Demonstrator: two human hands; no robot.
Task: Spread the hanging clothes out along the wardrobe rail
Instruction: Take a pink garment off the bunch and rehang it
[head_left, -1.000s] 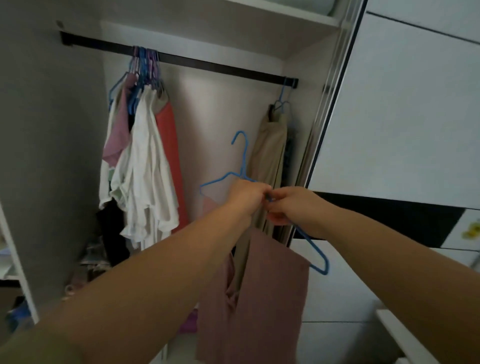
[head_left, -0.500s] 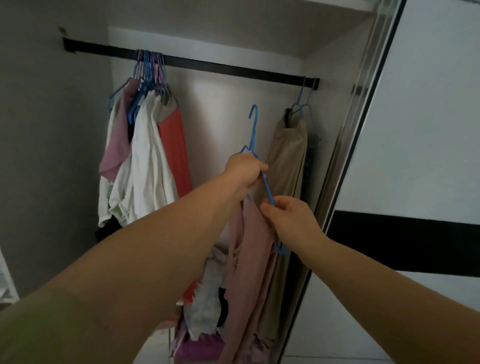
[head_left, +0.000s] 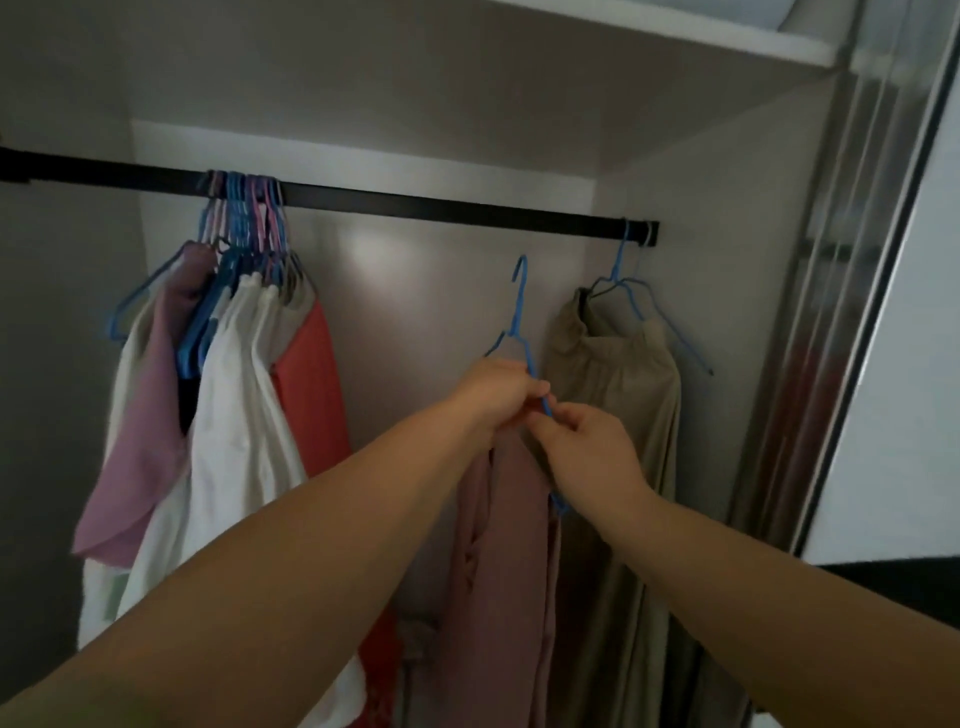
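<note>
Gripping the blue hanger (head_left: 521, 332) with both hands: my left hand (head_left: 496, 392) is curled round the wire just under the neck, my right hand (head_left: 589, 452) pinches the sloping arm a bit lower. Hook points up, short of the black wardrobe rail (head_left: 441, 208), not on it yet. Dusty-pink garment (head_left: 511, 545) hangs limp off the hanger below my hands.

Handling guess: thin wire hanger, light, a bit springy, slick coating; cloth is soft and floppy, could slide down the tilted arm. I'd keep the hold near the neck, close to the hook, so it doesn't swing, and level it before hooking.

Outward: beige trousers (head_left: 613, 415) just right of my hands on another blue hanger (head_left: 621, 275) at the rail's right end. Well to the left, a tight bunch of hangers (head_left: 244, 218) carrying white, pink and coral-red clothes (head_left: 234, 405), all crammed together. Bare stretch of rail between the bunch and the trousers; hook looks aimed there.
</note>
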